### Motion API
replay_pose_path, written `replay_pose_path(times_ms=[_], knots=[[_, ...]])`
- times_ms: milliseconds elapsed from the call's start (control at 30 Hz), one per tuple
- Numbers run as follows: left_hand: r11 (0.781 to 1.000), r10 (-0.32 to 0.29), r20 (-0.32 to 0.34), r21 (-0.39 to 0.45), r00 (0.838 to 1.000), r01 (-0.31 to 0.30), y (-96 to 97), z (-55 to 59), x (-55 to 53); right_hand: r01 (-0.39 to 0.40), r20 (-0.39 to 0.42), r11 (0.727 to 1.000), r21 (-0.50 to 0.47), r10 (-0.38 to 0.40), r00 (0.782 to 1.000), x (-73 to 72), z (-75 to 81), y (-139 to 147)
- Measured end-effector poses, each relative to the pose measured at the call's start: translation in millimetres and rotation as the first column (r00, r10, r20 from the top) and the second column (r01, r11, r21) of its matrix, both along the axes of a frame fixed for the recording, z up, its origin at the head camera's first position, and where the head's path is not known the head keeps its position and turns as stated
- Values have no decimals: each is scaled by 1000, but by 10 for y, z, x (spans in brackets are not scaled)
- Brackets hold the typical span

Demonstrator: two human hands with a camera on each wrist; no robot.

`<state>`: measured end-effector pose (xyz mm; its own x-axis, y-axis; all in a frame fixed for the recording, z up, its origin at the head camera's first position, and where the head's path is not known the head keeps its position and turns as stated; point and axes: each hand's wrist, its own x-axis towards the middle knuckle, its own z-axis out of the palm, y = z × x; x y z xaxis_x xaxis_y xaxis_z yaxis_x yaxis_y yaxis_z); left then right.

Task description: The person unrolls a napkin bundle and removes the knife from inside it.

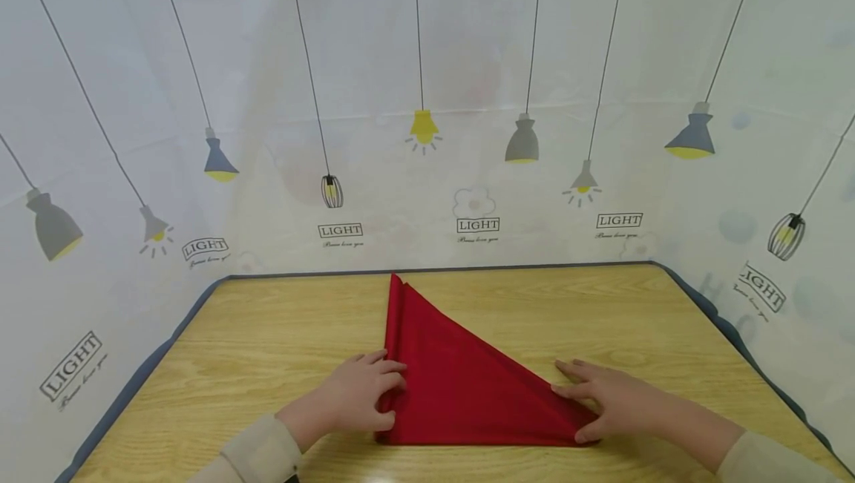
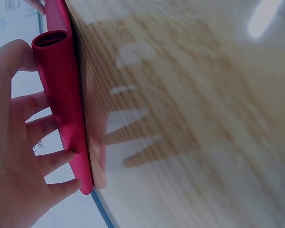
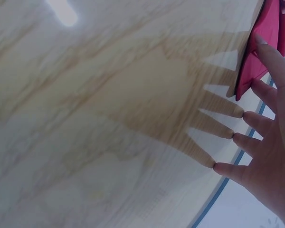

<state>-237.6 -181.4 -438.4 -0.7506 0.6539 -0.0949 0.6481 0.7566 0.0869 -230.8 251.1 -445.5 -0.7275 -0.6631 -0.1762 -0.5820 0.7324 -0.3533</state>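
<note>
A red cloth (image 1: pixel 467 379) lies folded into a triangle on the table, its left edge rolled into a narrow tube (image 2: pixel 61 95) whose near end shows an opening in the left wrist view. My left hand (image 1: pixel 357 398) rests on this rolled edge, fingers spread and lightly bent over it, thumb near the front end. Over at the cloth's pointed right corner (image 3: pixel 251 69), my right hand (image 1: pixel 621 401) has its fingers spread. Its thumb and index finger touch the cloth, while the other fingertips meet the tabletop in the right wrist view.
The wood-grain table (image 1: pixel 280 327) is glossy and reflects both hands. White curtains (image 1: pixel 374 60) printed with hanging lamps and the word LIGHT enclose its back and sides. A blue edge (image 1: pixel 154 357) runs around the tabletop.
</note>
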Motion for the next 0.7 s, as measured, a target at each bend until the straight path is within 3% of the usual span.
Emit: replay_pose_path(times_ms=[267,500,700], knots=[[1000,-2,-10,14,1000,2,-35,-16,2,17,26,1000,1,-17,1000,-10,-6,32],[999,32,-13,15,999,-32,-24,-16,18,25,28,1000,-2,-25,999,-16,-19,56],[998,55,-54,8,997,-54,-25,-52,23,22,34,1000,-9,-22,999,-5,-7,76]])
